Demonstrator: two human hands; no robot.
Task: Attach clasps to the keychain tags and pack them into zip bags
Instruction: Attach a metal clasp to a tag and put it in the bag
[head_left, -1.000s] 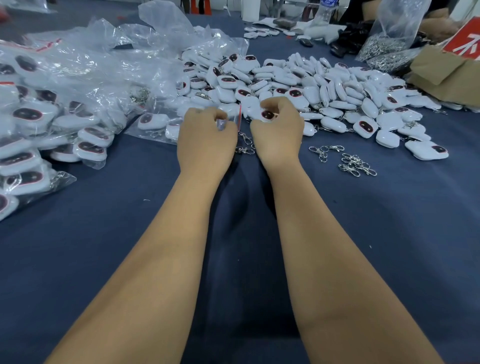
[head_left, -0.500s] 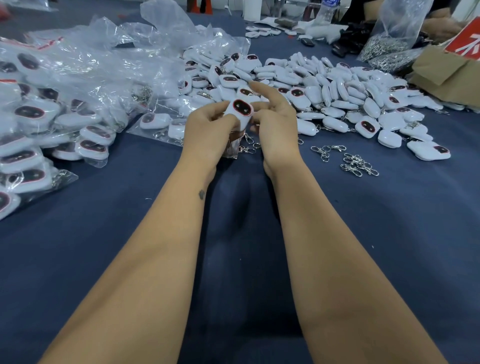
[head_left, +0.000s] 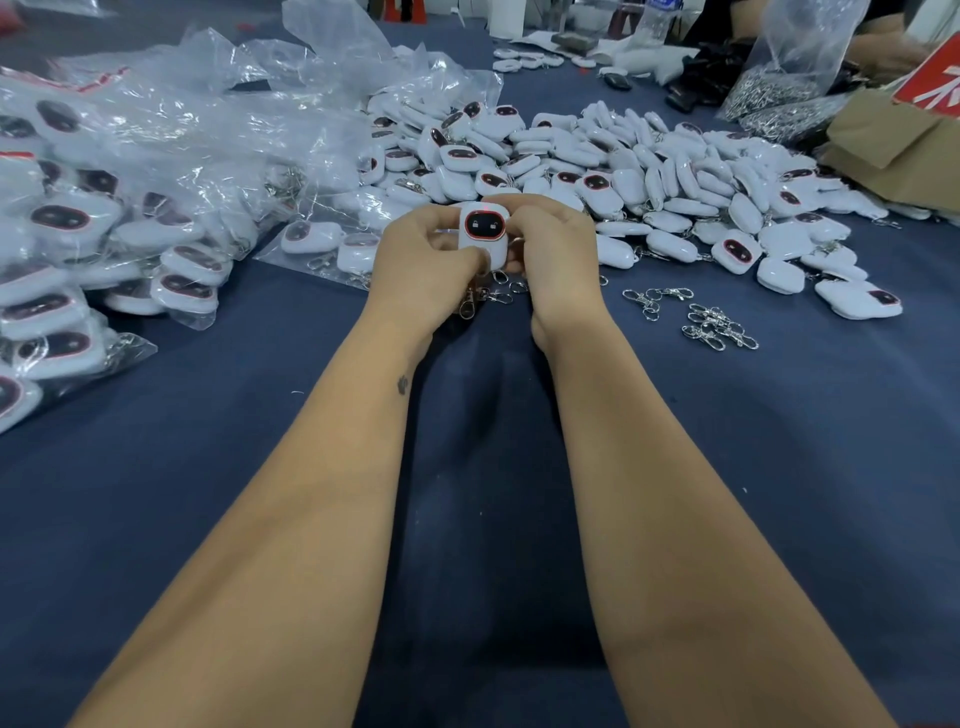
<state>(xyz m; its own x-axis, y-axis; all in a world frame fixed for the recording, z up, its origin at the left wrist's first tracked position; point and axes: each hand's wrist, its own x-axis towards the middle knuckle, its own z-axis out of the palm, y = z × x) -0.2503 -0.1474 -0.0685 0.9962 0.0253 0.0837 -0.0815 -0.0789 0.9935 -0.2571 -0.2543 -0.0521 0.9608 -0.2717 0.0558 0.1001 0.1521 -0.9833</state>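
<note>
Here, in the head view, a person's left hand (head_left: 423, 260) and right hand (head_left: 558, 254) meet over the blue table (head_left: 779, 441), both gripping a single white keychain tag (head_left: 483, 235) held upright with its dark, red-ringed face turned toward the camera. The fingers of each hand are curled and closed on the tag's sides, the left thumb pressing near its lower edge. A second ago the hands were bunched knuckles-up, the tag barely showing; half a second ago it was tilting up between them; now it stands square and fully visible, which suggests the person has picked the piece and is orienting it for fitting. A metal clasp (head_left: 470, 304) dangles just below the left hand, but whether it is already hooked to the tag cannot be told. Loose clasps (head_left: 719, 325) lie on the cloth to the right, well apart from the hands. Behind them spreads the heap of unpacked tags (head_left: 675, 171); to the left sit filled zip bags (head_left: 78, 249), and one part-filled bag (head_left: 322, 244) rests just beside the left hand. Judging from this, bagging has not yet begun for this piece.
</note>
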